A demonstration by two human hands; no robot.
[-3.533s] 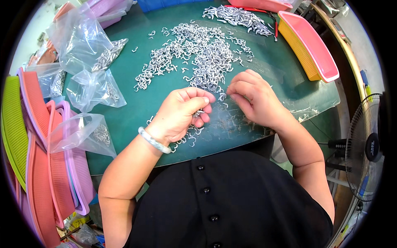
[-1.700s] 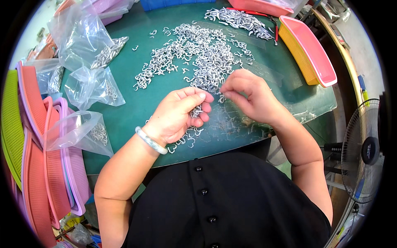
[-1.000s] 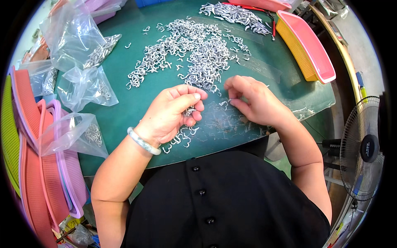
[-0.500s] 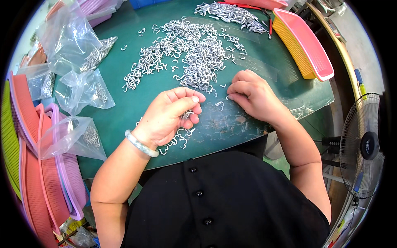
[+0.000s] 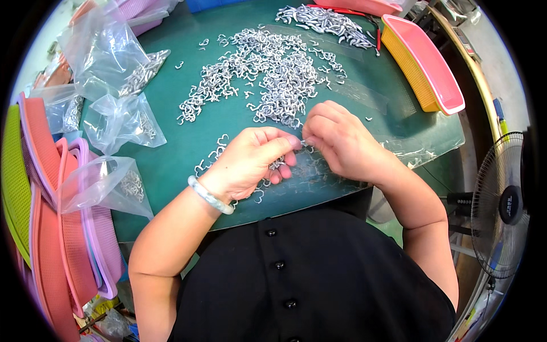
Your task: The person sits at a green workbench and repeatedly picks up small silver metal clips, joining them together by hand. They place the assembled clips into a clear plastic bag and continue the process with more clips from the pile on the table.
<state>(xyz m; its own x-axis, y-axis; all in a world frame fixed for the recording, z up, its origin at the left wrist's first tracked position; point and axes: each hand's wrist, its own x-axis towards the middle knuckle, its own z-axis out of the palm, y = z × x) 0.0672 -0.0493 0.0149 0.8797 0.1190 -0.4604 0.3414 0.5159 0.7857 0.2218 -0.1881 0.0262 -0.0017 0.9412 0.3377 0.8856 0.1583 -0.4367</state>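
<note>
My left hand (image 5: 259, 159), palm turned up, is curled around several small silver metal links (image 5: 277, 163). Its thumb and forefinger meet at the tip. My right hand (image 5: 341, 139) is closed in a pinch right beside it. A small curved metal link (image 5: 307, 145) shows between the two sets of fingertips. A wavy row of joined links (image 5: 218, 149) lies on the table by my left wrist, partly hidden under the hand. Beyond my hands spreads a large heap of silver curved links (image 5: 285, 74).
The green table (image 5: 165, 171) has a worn front edge. Clear plastic bags (image 5: 122, 122) with metal parts lie left, beside stacked plastic baskets (image 5: 48, 228). Far right are a pile of longer metal pieces (image 5: 327, 24), red-handled pliers (image 5: 378, 40), a pink-and-yellow basket (image 5: 424, 62) and a fan (image 5: 498, 205).
My right hand has moved left to meet the left fingertips, bringing a small link there. My left hand has shifted slightly right, uncovering more of the row by its wrist. The view has shifted slightly.
</note>
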